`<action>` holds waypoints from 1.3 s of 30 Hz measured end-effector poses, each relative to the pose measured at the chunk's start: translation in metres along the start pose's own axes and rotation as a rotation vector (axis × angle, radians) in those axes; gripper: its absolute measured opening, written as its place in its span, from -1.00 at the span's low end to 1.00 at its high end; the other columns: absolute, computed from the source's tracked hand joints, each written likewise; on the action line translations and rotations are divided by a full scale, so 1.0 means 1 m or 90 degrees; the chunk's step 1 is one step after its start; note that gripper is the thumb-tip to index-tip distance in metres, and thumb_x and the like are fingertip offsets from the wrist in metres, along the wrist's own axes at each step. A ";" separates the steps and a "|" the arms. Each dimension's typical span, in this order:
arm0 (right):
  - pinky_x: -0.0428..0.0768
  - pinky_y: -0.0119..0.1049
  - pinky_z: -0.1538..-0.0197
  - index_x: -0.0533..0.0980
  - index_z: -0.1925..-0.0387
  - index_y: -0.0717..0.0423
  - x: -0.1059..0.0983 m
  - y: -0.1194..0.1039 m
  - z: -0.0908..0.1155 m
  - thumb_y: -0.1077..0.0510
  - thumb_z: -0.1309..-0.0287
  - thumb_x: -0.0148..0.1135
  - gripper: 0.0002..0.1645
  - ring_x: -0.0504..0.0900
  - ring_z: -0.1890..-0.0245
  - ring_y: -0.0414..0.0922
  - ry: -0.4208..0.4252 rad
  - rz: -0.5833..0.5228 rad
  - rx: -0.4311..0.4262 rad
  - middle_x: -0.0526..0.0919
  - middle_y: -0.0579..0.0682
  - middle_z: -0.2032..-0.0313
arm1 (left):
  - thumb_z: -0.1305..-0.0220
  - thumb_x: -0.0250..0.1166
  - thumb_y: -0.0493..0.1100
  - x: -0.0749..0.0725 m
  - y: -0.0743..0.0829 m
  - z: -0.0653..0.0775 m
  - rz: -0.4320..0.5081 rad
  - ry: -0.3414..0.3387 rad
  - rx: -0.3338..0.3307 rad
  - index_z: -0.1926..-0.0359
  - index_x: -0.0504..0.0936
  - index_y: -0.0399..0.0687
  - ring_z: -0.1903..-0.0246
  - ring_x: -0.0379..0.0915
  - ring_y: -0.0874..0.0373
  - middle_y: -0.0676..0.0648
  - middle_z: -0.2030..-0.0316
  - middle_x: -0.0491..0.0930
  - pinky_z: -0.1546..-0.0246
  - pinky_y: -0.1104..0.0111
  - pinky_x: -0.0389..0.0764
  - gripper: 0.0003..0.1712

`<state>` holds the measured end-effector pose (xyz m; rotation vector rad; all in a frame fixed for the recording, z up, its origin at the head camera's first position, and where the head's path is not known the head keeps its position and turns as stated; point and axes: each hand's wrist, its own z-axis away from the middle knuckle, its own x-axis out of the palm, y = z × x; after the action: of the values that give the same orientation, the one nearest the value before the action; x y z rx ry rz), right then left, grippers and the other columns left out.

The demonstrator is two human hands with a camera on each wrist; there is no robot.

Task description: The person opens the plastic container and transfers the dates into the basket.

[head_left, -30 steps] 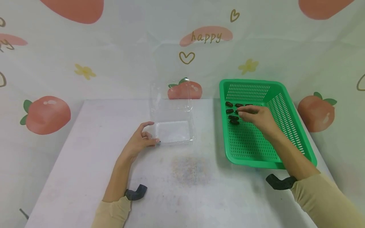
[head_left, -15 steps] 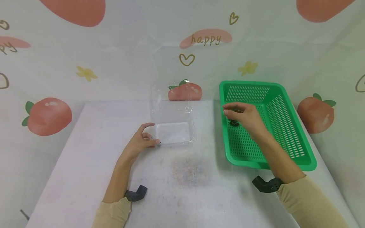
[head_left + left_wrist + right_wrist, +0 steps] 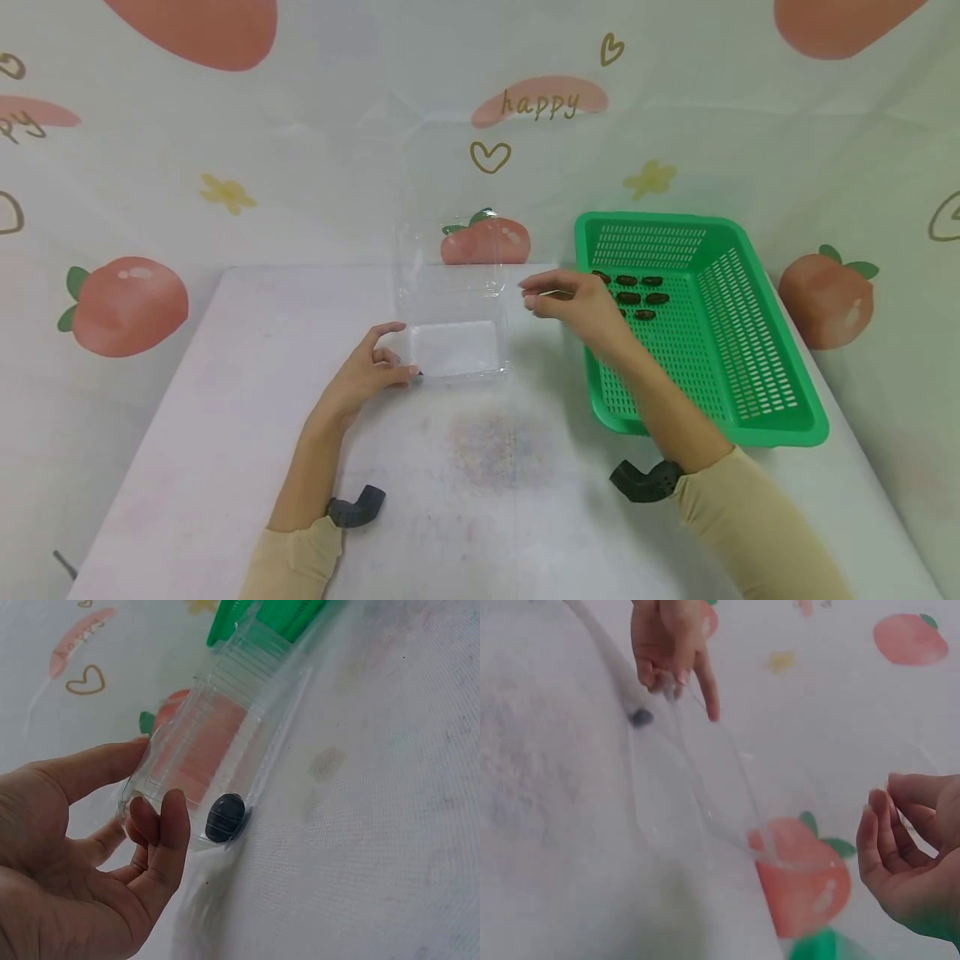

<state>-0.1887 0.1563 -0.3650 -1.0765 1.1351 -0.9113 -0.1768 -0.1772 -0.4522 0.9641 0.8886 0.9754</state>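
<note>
My left hand (image 3: pixel 362 377) holds the left end of an open clear plastic box (image 3: pixel 456 348); its lid (image 3: pixel 450 254) stands up at the back. A dark oval thing (image 3: pixel 226 817), date-like in size, shows at that end of the box near the thumb. My right hand (image 3: pixel 581 304) hovers between the box and a green basket (image 3: pixel 693 433), fingertips drawn together (image 3: pixel 885 787). I cannot tell whether something small is between them. Several dark brown dates (image 3: pixel 627 297) lie in rows in the basket's far left part; the right hand and forearm hide some of that side.
The white table (image 3: pixel 480 517) has a faint speckled stain (image 3: pixel 498 450) in front of the box. Behind it hangs a printed cloth (image 3: pixel 330 125) with fruit and the word happy. The basket's raised left rim (image 3: pixel 581 242) stands beside the box.
My right hand has moved left from over the dates, past the basket's rim, toward the box. More of the dates show now. The left hand and the box have stayed in place.
</note>
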 end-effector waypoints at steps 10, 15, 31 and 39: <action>0.58 -0.15 -0.07 0.68 0.05 0.06 0.050 -0.002 -0.014 0.16 -0.24 0.36 -0.75 0.67 0.08 0.08 -0.062 -0.026 -0.020 0.71 0.03 0.09 | -0.17 0.47 -0.24 -0.002 -0.001 0.001 0.014 -0.013 0.007 -0.48 0.14 0.10 0.31 0.59 0.03 -0.05 0.36 0.35 0.09 0.29 0.67 -0.05; 0.59 -0.13 -0.07 0.67 0.03 0.08 0.073 0.001 -0.021 0.18 -0.24 0.35 -0.74 0.68 0.10 0.06 -0.077 -0.014 -0.008 0.72 0.01 0.12 | -0.17 0.48 -0.22 -0.003 0.000 0.000 0.003 -0.006 0.000 -0.48 0.15 0.12 0.30 0.60 0.03 -0.06 0.37 0.37 0.10 0.30 0.67 -0.05; 0.69 -0.31 0.11 0.65 0.02 0.27 0.121 0.033 -0.046 0.27 -0.19 0.34 -0.69 0.67 0.26 -0.13 -0.137 -0.002 0.040 0.70 0.04 0.22 | -0.15 0.48 -0.26 -0.002 -0.001 -0.001 0.014 -0.006 -0.004 -0.47 0.16 0.11 0.31 0.57 0.06 -0.06 0.35 0.35 0.11 0.30 0.67 -0.04; 0.68 -0.30 0.11 0.65 0.00 0.25 0.133 0.039 -0.055 0.29 -0.18 0.34 -0.67 0.69 0.25 -0.13 -0.192 0.016 0.094 0.73 0.03 0.18 | -0.16 0.45 -0.30 -0.003 -0.002 0.000 0.013 -0.016 0.009 -0.47 0.16 0.07 0.30 0.56 0.05 -0.05 0.37 0.38 0.08 0.25 0.66 -0.06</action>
<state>-0.2151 0.0298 -0.4387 -1.0358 0.8177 -0.7697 -0.1775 -0.1808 -0.4534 0.9969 0.8670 0.9740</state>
